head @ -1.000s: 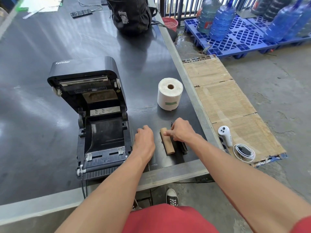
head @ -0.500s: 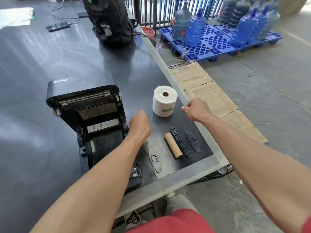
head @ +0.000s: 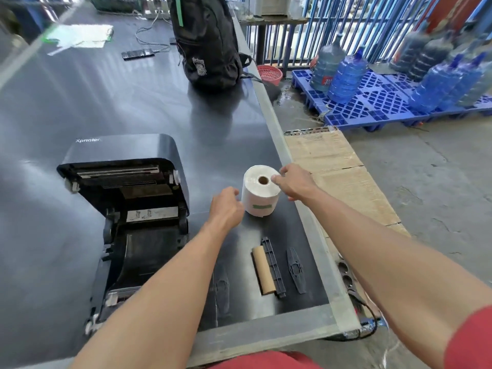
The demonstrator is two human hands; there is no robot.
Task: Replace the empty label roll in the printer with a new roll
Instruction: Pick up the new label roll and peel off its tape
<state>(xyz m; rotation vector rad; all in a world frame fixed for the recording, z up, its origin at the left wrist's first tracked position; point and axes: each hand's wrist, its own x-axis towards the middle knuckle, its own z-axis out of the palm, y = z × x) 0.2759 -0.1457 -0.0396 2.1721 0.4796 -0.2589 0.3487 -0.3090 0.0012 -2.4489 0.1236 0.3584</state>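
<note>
A black label printer (head: 138, 209) stands on the dark table with its lid up and its roll bay bare. To its right a full white label roll (head: 259, 193) stands on end, a green tape strip on its side. My right hand (head: 294, 182) touches the roll's top and right edge, fingers spread. My left hand (head: 226, 209) is at the roll's left side, fingers curled, holding nothing. Nearer me lie the empty brown cardboard core (head: 263, 270), a black spindle bar (head: 273, 266) beside it, and two flat black roll guides (head: 295, 270) (head: 222, 288).
A black backpack (head: 209, 46) stands at the far side of the table (head: 106, 102), with cables and a phone behind it. The table's metal edge (head: 306, 222) runs close to the roll's right. Cardboard sheets, a blue pallet and water bottles cover the floor beyond.
My right hand left the cardboard core and spindle and went forward to the white roll. My left hand also moved forward, up to the roll's left side. The camera view has tilted up.
</note>
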